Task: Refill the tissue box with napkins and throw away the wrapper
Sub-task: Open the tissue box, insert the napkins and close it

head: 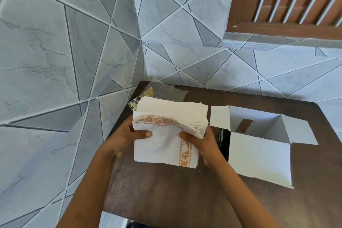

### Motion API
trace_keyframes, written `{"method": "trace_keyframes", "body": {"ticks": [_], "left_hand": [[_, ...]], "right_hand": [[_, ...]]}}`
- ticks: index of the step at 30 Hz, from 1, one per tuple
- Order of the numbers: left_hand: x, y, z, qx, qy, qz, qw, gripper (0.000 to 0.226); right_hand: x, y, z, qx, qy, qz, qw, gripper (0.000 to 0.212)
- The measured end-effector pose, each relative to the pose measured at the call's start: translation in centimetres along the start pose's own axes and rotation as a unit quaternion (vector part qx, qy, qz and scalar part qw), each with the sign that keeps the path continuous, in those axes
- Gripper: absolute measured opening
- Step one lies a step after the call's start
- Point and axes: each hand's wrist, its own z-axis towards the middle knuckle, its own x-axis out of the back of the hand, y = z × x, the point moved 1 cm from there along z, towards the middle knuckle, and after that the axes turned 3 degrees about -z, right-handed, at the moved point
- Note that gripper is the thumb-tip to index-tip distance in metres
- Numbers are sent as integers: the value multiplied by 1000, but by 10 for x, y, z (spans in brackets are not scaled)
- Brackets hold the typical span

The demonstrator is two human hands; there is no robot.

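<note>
Two hands [127, 136] [205, 144] pinch soft, square paper napkins [166, 148].

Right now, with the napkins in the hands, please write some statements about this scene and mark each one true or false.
1. The left hand and the right hand both grip the napkin stack. True.
2. The tissue box is closed. False: its flaps stand open.
3. The napkin stack sits inside the tissue box. False: it is held outside, beside the box.
4. The clear wrapper lies on the table behind the stack. True.
</note>
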Motion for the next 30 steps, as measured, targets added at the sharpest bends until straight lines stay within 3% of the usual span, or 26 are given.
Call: {"method": "trace_keyframes", "body": {"ticks": [9,14,17,22,30], "left_hand": [[-5,0,8,35,-91,-108,989,68],[-22,24,24,-56,-83,-96,990,41],[-38,51,38,-116,-92,-88,985,46],[-87,90,66,-190,-126,-113,967,79],[-168,107,93,-161,-191,-150,957,74]], "right_hand": [[5,-47,-13,101,20,-111,988,40],[16,-77,-21,136,63,-149,977,48],[35,-101,-21,162,90,-138,973,52],[81,-135,-18,160,101,-93,978,47],[155,-142,-33,136,98,-83,982,43]]}}
